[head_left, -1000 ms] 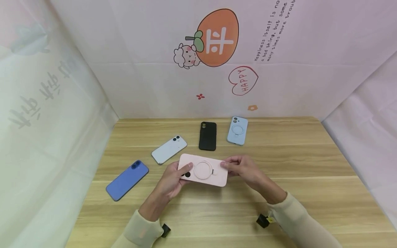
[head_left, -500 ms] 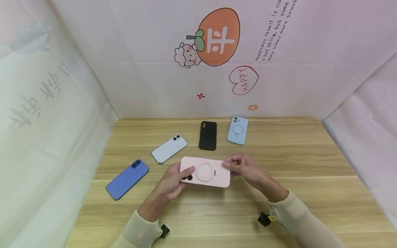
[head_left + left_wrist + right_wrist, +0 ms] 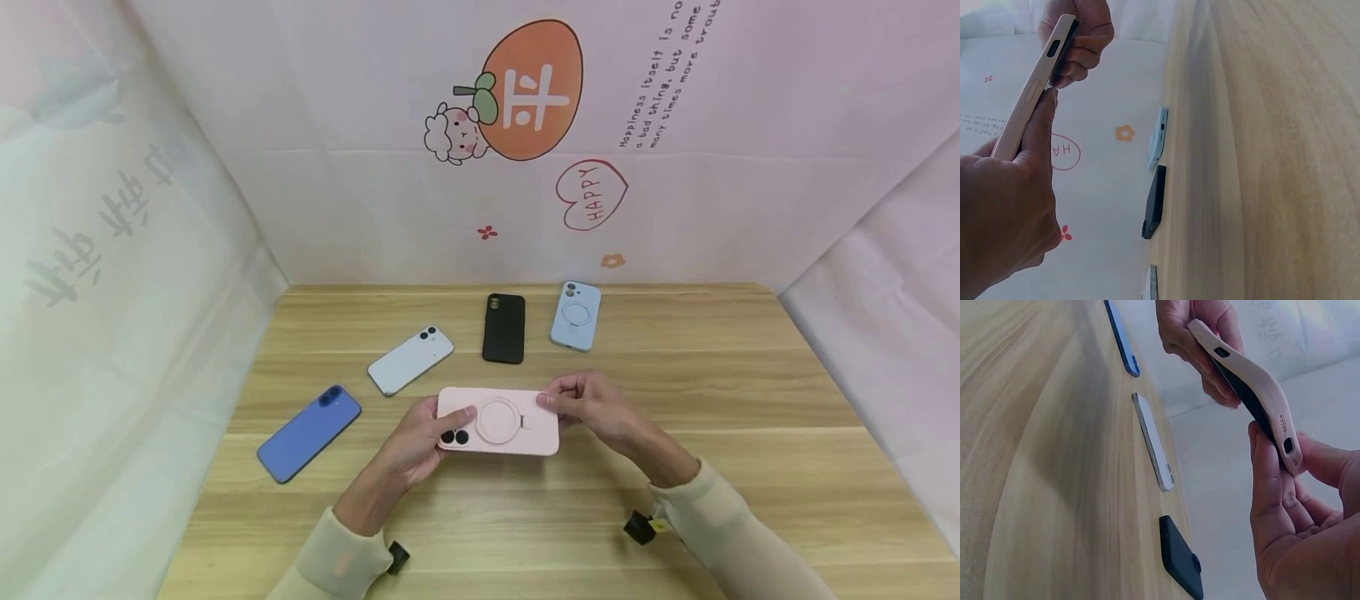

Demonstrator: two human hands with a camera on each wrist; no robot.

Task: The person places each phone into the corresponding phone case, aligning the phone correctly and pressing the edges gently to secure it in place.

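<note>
Above the table, both hands hold a pink phone case (image 3: pixel 517 400) with a ring on its back and two dark round lenses at its left end. Its back faces up, and a dark flat surface (image 3: pixel 1249 400) shows along its underside in the right wrist view, where the pink edge looks bowed. My left hand (image 3: pixel 414 442) grips the left end, thumb across the back. My right hand (image 3: pixel 596 410) pinches the right end, with the thumb on the back and fingers beneath. In the left wrist view, a side button and a slot show in the case's pink edge (image 3: pixel 1033 90).
On the wooden table (image 3: pixel 712 383) lie a blue phone (image 3: pixel 309 433) at left, a white phone (image 3: pixel 411 360), a black phone case (image 3: pixel 503 329) and a light blue phone case (image 3: pixel 575 317) with a ring. Printed white cloth (image 3: pixel 360 208) walls the back and sides.
The pink case has shifted slightly right and toward me, and its tilt has levelled. Both hands keep their hold. The things on the table stay where they were.
</note>
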